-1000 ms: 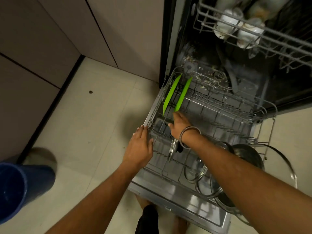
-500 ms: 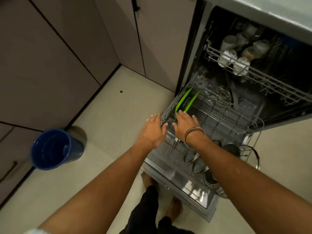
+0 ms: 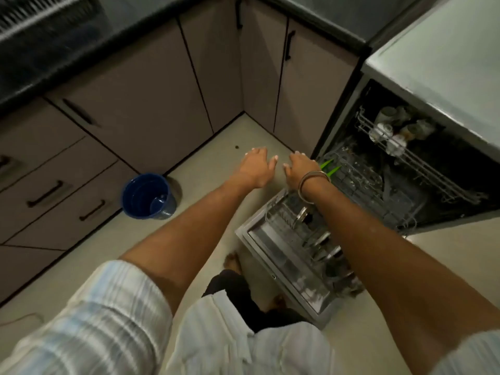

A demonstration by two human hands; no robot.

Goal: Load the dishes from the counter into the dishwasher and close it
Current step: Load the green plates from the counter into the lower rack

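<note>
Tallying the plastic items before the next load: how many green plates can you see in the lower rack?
2. Both green plates stand on edge side by side at the rack's left rear, just past the right hand: one, the other. The hand covers their lower parts, so more may be hidden.

Left hand (image 3: 255, 169), right hand (image 3: 300, 169) both empty, relaxed, above open dishwasher (image 3: 433, 85); lower rack (image 3: 273, 209) out.

The pale tiled floor (image 3: 211, 169) carries a blue bucket (image 3: 147, 197) standing upright near the drawer fronts. A small dark speck (image 3: 237, 146) lies by the cabinet corner. The open dishwasher door (image 3: 281, 253) hangs low over the floor, with the lower rack (image 3: 349, 185) pulled out above it, holding green plates (image 3: 331, 169) and steel lids (image 3: 322, 239).
</note>
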